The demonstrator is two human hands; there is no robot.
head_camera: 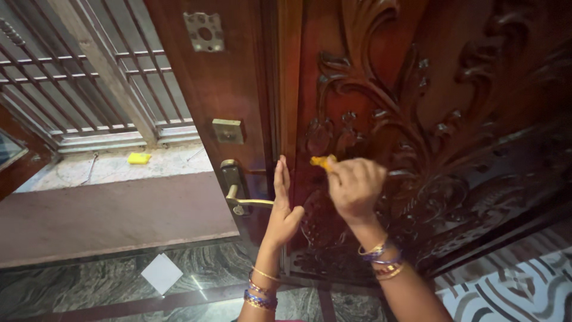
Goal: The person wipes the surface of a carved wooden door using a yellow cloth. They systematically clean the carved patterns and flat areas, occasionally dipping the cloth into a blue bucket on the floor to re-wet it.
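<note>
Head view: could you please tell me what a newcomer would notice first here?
The carved door fills the right half, dark red-brown with leafy scrollwork. At centre, the right hand presses a yellow cloth to the carving, while the left hand lies flat on the door's edge beside the brass handle.

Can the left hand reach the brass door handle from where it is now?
Probably yes. The left hand lies flat on the door edge, right beside the brass door handle, and nothing stands between them. The right hand works apart, on the carved door.
</note>
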